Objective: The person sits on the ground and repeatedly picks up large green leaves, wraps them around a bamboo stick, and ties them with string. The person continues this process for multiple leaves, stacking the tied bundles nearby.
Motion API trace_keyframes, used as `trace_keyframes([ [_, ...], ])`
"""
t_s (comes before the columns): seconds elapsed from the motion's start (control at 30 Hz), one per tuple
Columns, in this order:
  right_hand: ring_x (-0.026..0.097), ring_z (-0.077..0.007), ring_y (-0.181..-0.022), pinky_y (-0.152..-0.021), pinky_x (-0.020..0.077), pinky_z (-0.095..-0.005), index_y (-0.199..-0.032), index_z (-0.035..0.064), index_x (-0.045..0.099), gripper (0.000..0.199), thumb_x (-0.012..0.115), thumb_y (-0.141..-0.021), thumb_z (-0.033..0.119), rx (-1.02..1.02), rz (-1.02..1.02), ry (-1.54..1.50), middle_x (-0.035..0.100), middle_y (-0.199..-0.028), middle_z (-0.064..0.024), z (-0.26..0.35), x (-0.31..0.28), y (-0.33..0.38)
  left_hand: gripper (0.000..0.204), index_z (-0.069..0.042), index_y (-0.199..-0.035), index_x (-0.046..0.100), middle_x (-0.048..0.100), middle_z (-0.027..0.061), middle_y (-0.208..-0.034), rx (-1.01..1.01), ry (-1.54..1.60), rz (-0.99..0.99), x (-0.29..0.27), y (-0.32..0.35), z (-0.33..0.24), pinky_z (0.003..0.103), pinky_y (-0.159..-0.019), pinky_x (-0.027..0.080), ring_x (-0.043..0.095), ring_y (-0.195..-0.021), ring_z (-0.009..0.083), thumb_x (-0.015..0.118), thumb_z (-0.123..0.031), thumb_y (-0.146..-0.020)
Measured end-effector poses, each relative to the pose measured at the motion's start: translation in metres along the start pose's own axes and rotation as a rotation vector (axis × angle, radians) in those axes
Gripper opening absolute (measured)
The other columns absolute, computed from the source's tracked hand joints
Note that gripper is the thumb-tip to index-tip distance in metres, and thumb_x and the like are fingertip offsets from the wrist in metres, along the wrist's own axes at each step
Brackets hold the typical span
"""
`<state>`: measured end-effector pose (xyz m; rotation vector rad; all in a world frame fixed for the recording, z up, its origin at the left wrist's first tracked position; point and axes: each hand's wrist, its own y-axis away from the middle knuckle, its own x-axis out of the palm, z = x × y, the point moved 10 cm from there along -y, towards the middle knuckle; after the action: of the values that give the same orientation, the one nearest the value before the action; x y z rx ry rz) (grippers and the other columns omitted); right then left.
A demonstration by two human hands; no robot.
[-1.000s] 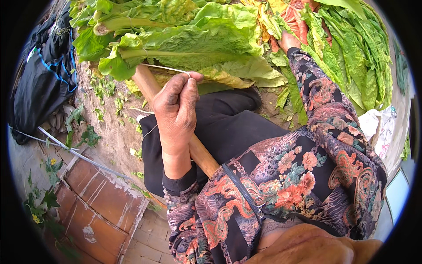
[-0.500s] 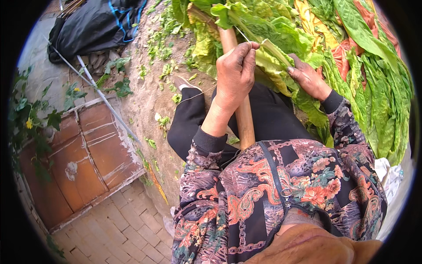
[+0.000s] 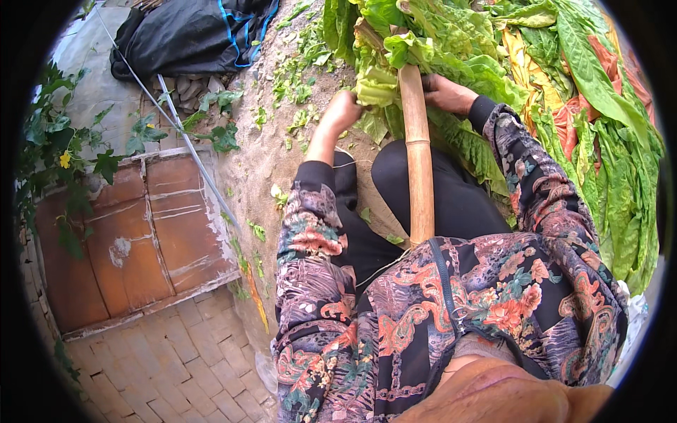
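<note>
A bamboo pole runs from my jacket front up into a bundle of large green leaves hanging about its far end. Left of the pole, my left hand is closed at the edge of the bundle; whatever its fingertips hold is hidden. My right hand reaches in from the other side, its fingers curled among the leaves just behind the pole and partly covered. A thin pale string loops below my left hand, over my dark trousers.
A heap of long green leaves lies at the right, with yellow cloth and orange cloth among it. Leaf scraps dot the sandy ground. Leftward are a rusty panel, a metal rod and a black tarp.
My left hand has dropped from above the pole to its left side, by the leaves. My right hand has moved inward and up against the pole. The view has shifted slightly.
</note>
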<state>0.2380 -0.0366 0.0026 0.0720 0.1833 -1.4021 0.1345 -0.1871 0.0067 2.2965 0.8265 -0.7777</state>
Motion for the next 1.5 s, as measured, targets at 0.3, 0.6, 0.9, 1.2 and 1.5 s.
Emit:
trace_keyframes([
  [0.3, 0.061, -0.0364, -0.082, -0.072, 0.0474, -0.0409, -0.093, 0.0028, 0.063, 0.023, 0.060, -0.082, 0.023, -0.262, -0.574, 0.164, 0.062, -0.088, -0.0219, 0.039, -0.010, 0.001, 0.006, -0.005, -0.074, 0.060, 0.061, 0.0147, -0.068, 0.403, -0.984, -0.366, 0.021, 0.088, -0.222, 0.042, -0.060, 0.050, 0.063, -0.068, 0.0336, 0.058, -0.011, -0.076],
  [0.6, 0.062, -0.0142, -0.077, -0.064, 0.0518, -0.0287, -0.095, 0.0070, 0.063, 0.019, 0.063, -0.084, 0.022, 0.122, -1.016, 0.493, 0.064, -0.090, -0.0067, -0.024, -0.114, 0.214, 0.005, -0.003, -0.085, 0.060, 0.062, 0.0169, -0.078, 0.572, -0.302, -0.113, 0.112, 0.111, -0.232, 0.041, -0.061, 0.049, 0.061, -0.068, 0.0356, 0.058, -0.005, -0.081],
  [0.9, 0.057, -0.0260, -0.089, -0.076, 0.0438, -0.0397, -0.102, 0.0068, 0.057, 0.034, 0.068, -0.073, 0.020, 0.809, -0.616, 1.463, 0.059, -0.089, -0.0106, -0.214, -0.156, 0.354, 0.004, -0.003, -0.083, 0.060, 0.060, 0.0163, -0.074, 0.556, -0.251, -0.037, 0.110, 0.103, -0.227, 0.040, -0.057, 0.048, 0.059, -0.065, 0.0361, 0.060, -0.007, -0.082],
  [1.2, 0.051, -0.0131, -0.095, -0.085, 0.0389, -0.0266, -0.112, 0.0006, 0.054, 0.033, 0.055, -0.083, 0.017, 0.443, -1.288, 0.116, 0.058, -0.103, -0.0024, -0.089, -0.277, 0.477, 0.002, -0.001, -0.083, 0.060, 0.060, 0.0166, -0.073, 0.599, -0.068, -0.073, 0.097, 0.107, -0.235, 0.036, -0.058, 0.048, 0.060, -0.065, 0.0333, 0.060, -0.002, -0.082],
  [1.5, 0.052, -0.0146, -0.107, -0.094, 0.0380, -0.0286, -0.130, 0.0081, 0.050, 0.050, 0.059, -0.083, 0.024, 0.682, -0.713, 0.259, 0.056, -0.120, -0.0067, -0.046, -0.203, 0.396, 0.002, 0.001, -0.083, 0.060, 0.059, 0.0178, -0.072, 0.601, -0.047, -0.101, 0.093, 0.104, -0.228, 0.035, -0.057, 0.047, 0.059, -0.064, 0.0330, 0.060, -0.001, -0.082],
])
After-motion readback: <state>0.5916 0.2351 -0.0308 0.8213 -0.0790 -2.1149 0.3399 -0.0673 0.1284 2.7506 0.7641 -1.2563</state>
